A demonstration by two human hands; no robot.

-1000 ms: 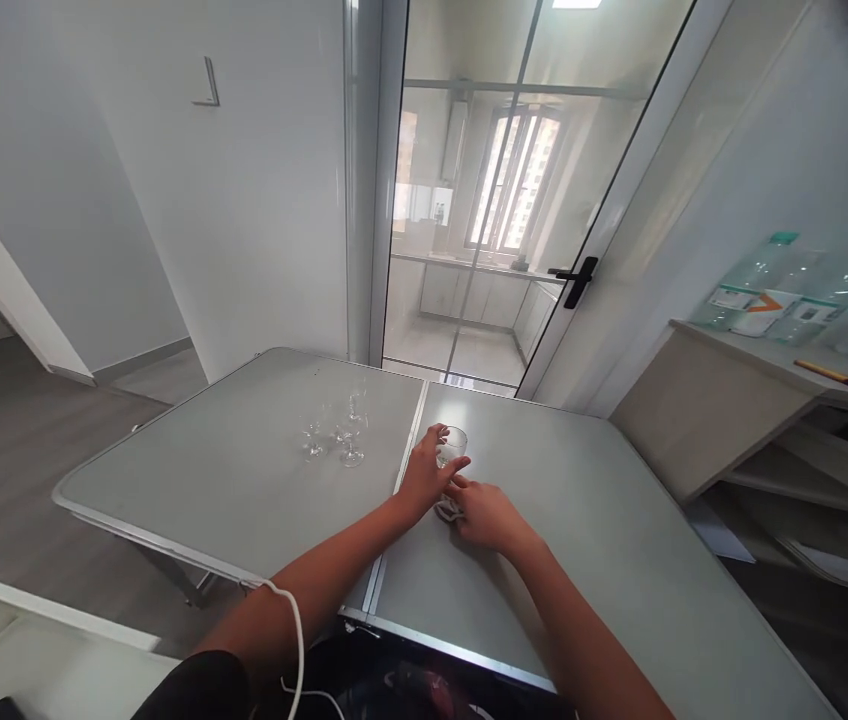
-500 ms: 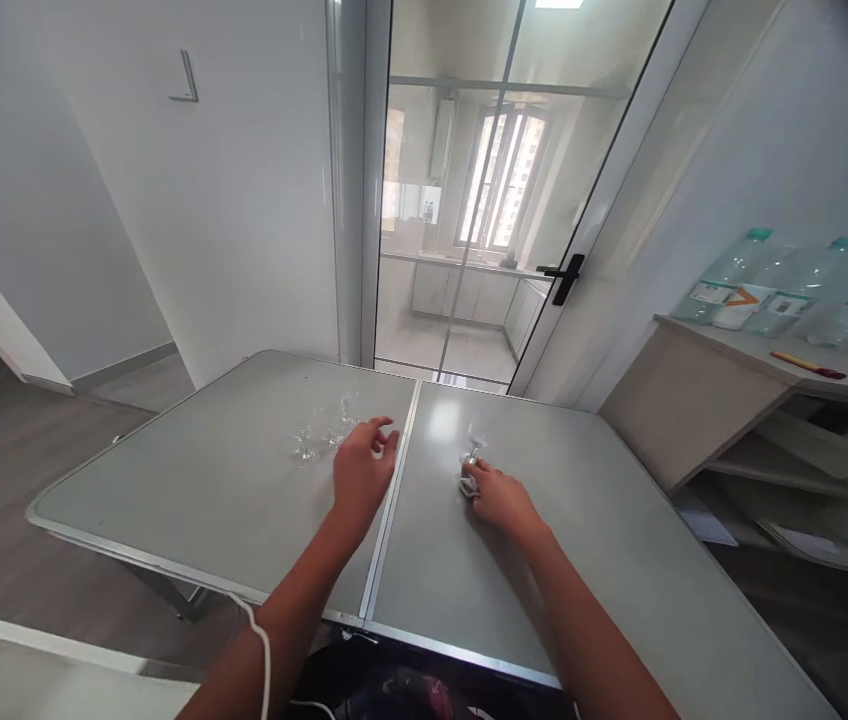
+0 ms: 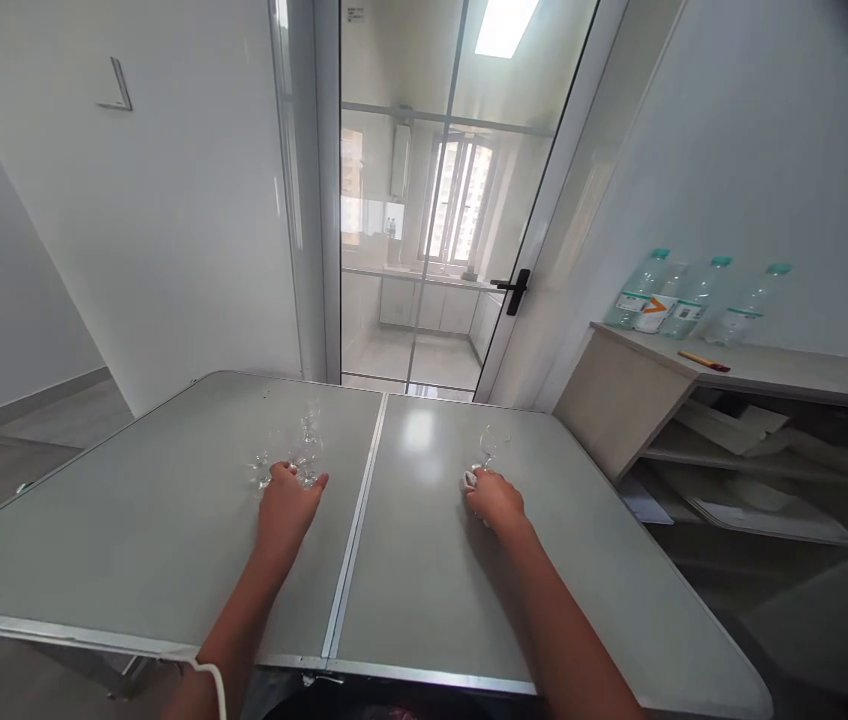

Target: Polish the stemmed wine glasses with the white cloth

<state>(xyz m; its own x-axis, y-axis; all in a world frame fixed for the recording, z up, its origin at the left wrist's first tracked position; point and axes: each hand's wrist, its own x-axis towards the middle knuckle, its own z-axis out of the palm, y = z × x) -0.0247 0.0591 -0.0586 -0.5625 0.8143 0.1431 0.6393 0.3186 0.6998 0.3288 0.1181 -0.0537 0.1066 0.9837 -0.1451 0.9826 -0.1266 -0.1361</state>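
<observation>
Head | left hand (image 3: 288, 508) held part-open at glasses (image 3: 309, 434), contact unclear | cloth (image 3: 468, 482) gripped by curled right hand (image 3: 497, 499), lone glass (image 3: 488, 443) beyond

From my one head view, I look forward and down from above and behind the hands (image 3: 287, 510), over the counter (image 3: 146, 540) toward the glass door (image 3: 439, 210) beyond them.

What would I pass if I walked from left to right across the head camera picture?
L-shaped piece on the wall → left hand → metal strip across the table → right hand → plastic bottles. The clear glasses overlap the left hand, so I left them out.
</observation>
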